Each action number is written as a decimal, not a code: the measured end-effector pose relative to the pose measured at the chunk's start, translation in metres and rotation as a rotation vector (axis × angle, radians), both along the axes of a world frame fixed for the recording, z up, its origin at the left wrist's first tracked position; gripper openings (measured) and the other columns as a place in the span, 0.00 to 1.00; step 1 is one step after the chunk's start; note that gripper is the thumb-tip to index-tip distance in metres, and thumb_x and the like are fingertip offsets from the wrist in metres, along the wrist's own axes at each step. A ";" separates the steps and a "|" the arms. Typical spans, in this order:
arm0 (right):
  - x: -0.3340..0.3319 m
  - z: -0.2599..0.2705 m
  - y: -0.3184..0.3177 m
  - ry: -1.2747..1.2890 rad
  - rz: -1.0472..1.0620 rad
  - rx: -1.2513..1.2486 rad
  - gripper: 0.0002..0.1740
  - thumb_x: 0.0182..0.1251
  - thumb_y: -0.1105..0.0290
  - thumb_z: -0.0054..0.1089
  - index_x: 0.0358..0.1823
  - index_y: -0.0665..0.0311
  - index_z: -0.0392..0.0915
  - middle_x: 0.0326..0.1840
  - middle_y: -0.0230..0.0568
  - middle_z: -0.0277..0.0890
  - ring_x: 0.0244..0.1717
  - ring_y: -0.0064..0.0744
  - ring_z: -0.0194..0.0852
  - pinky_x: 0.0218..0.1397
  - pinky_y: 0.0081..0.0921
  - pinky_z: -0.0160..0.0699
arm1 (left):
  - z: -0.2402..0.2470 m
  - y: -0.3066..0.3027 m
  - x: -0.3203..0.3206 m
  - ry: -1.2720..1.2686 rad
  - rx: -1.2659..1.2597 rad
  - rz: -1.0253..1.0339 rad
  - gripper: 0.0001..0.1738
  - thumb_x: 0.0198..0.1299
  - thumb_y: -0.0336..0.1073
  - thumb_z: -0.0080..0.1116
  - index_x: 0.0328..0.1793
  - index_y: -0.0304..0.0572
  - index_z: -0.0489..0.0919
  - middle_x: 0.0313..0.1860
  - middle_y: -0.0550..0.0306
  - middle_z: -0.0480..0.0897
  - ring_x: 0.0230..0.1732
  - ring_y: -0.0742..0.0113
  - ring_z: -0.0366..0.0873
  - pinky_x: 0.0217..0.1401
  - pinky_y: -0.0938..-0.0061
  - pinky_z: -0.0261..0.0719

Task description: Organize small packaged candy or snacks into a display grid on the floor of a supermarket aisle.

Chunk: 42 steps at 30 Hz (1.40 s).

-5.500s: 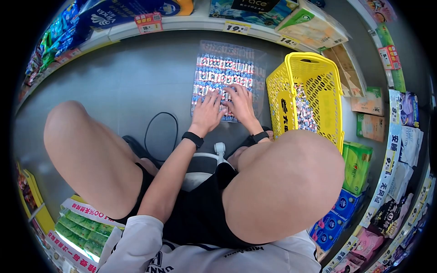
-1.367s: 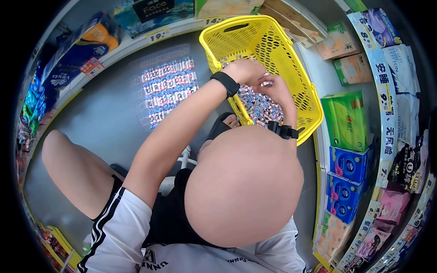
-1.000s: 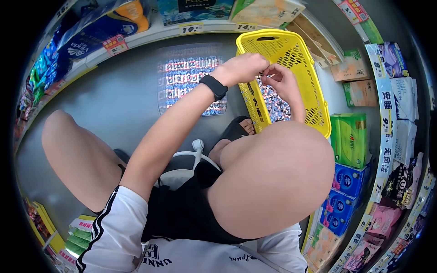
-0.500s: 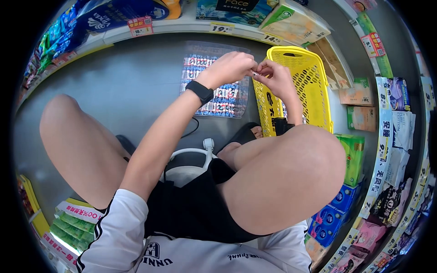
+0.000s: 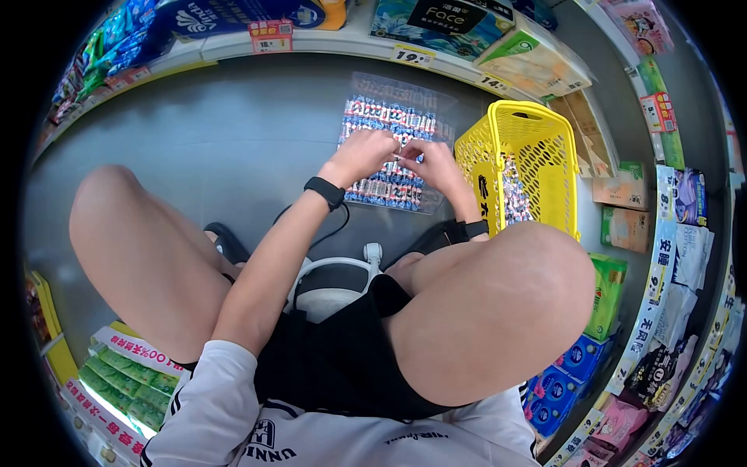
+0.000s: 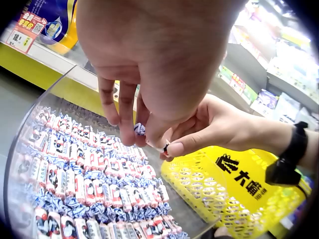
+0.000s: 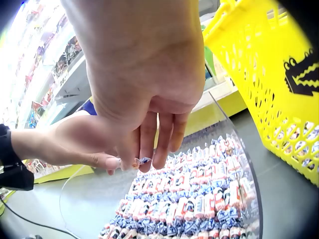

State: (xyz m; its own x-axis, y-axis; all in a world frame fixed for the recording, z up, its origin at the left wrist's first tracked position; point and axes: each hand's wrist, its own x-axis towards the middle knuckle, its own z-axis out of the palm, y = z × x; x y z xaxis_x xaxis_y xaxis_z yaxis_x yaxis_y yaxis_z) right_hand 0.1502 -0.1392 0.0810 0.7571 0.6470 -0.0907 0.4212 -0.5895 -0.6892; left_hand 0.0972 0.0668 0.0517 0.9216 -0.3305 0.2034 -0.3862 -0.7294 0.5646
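The left hand (image 5: 364, 154) and right hand (image 5: 433, 166), thumbs and fingertips closed together, pinch a small twist-wrapped white, red and blue candy (image 6: 165, 148) above a clear plastic tray (image 5: 397, 84) bearing rows of wrapped candies (image 5: 381, 191). The tray lies on the grey floor (image 5: 194, 132) beside a perforated yellow plastic basket (image 6: 269, 172) containing more sweets (image 5: 515, 194).

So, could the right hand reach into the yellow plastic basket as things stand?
Probably yes: the basket stands open-topped beside the right hand, nothing visibly blocking, though that hand pinches a small blue-and-white wrapped candy.
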 end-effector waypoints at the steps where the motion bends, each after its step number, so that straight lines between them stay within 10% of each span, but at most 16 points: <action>1: -0.004 -0.004 0.002 0.031 0.013 -0.033 0.12 0.62 0.69 0.79 0.43 0.68 0.88 0.37 0.48 0.91 0.39 0.43 0.92 0.47 0.36 0.88 | -0.003 0.000 -0.002 0.030 0.033 -0.013 0.07 0.59 0.34 0.71 0.40 0.40 0.88 0.41 0.47 0.88 0.46 0.44 0.88 0.49 0.52 0.86; 11: -0.029 -0.077 0.019 0.130 0.101 -0.064 0.14 0.58 0.70 0.78 0.42 0.71 0.88 0.33 0.47 0.90 0.35 0.38 0.92 0.44 0.33 0.88 | -0.046 -0.003 -0.019 0.309 0.129 0.025 0.21 0.58 0.19 0.61 0.58 0.38 0.78 0.57 0.40 0.82 0.55 0.35 0.85 0.58 0.48 0.85; 25: -0.043 -0.107 0.028 0.545 -0.137 0.044 0.14 0.59 0.76 0.78 0.43 0.70 0.82 0.25 0.41 0.88 0.23 0.27 0.88 0.25 0.25 0.84 | -0.034 0.005 -0.038 0.349 0.158 -0.017 0.09 0.59 0.24 0.66 0.46 0.33 0.86 0.45 0.37 0.89 0.50 0.37 0.89 0.51 0.50 0.89; 42: -0.044 -0.120 0.032 0.500 -0.157 0.055 0.08 0.68 0.78 0.72 0.44 0.74 0.82 0.29 0.47 0.89 0.30 0.33 0.93 0.32 0.29 0.90 | -0.056 0.001 -0.034 0.401 0.207 -0.056 0.09 0.61 0.29 0.67 0.47 0.37 0.86 0.43 0.37 0.89 0.49 0.38 0.89 0.52 0.49 0.88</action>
